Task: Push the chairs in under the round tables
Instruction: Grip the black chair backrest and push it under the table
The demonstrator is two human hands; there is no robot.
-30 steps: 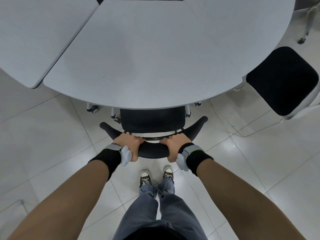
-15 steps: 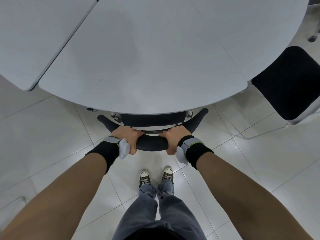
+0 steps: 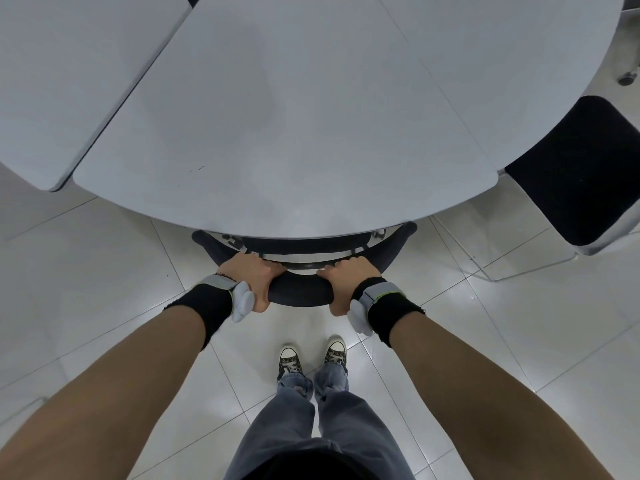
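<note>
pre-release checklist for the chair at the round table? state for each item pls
1. Left hand gripping black chair backrest: ok.
2. Right hand gripping backrest: ok.
3. Seat under round table: ok, only a sliver shows past the edge.
4. Backrest clear of table edge: ok, a narrow gap shows.
5. Chair feet against table legs: cannot tell, hidden.
6. Second chair at right pushed in: not ok, seat fully exposed.
</note>
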